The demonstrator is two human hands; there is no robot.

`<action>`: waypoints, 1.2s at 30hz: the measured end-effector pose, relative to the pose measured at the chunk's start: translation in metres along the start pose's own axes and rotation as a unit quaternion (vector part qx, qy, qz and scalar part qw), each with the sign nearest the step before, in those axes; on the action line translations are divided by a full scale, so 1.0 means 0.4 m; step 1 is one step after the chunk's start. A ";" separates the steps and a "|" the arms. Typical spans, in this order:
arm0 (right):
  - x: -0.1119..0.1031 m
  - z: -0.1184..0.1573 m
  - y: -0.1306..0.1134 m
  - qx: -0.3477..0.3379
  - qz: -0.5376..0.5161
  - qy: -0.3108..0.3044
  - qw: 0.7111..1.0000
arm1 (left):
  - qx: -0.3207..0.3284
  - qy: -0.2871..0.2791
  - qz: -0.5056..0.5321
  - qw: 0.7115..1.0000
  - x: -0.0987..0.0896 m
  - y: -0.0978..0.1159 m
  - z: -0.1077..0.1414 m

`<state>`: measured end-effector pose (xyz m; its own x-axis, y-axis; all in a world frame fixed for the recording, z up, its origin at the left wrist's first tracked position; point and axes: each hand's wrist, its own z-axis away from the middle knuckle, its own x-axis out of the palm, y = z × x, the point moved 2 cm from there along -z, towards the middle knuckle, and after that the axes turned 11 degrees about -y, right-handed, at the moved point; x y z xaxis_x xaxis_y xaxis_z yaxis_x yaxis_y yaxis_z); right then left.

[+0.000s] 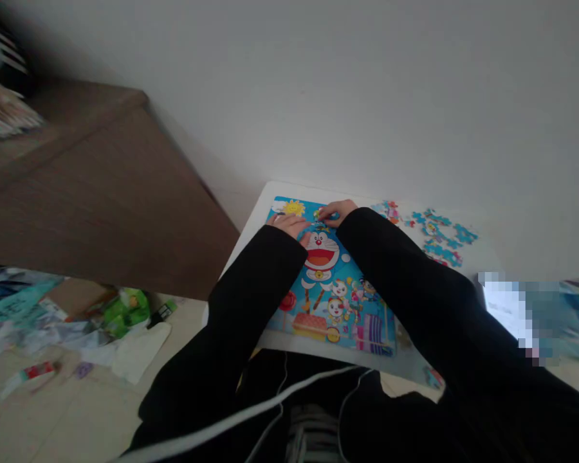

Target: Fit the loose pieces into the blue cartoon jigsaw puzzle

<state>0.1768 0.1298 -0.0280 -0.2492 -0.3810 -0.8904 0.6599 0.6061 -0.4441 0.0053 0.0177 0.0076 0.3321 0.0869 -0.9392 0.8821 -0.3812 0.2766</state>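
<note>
A blue cartoon jigsaw puzzle (324,296) lies flat, showing a large blue-and-white cat with a wide red mouth, a sun at the top left and small figures below. My left hand (289,224) rests on its upper part with the fingers stretched out flat, covering some of the picture. Close beside it, my right hand (338,211) is closed in a pinch near the top edge. A small puzzle piece (317,215) shows at its fingertips, partly hidden by the fingers. Black sleeves cover both forearms.
Loose puzzle pieces (437,239) are scattered on the right of the white table (236,254). A lit screen (504,308) is at the right edge. A brown cabinet (125,186) stands at left, with bags and litter (125,312) on the floor. A white cable (251,411) crosses my lap.
</note>
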 end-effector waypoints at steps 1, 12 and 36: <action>0.001 0.001 0.002 -0.005 0.000 0.006 1.000 | 0.002 -0.023 -0.008 1.000 0.033 -0.009 -0.009; 0.013 -0.002 0.010 0.045 0.020 0.002 0.999 | 0.027 -0.133 -0.046 0.990 0.115 -0.033 -0.026; 0.032 0.035 -0.008 0.030 0.028 0.047 0.998 | 0.030 -0.100 -0.027 0.994 0.126 -0.043 -0.024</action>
<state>0.1814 0.1131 -0.0363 -0.2746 -0.2786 -0.9203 0.7153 0.5804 -0.3891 0.0102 0.0374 -0.0427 0.2058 -0.0734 -0.9758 0.8739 -0.4349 0.2170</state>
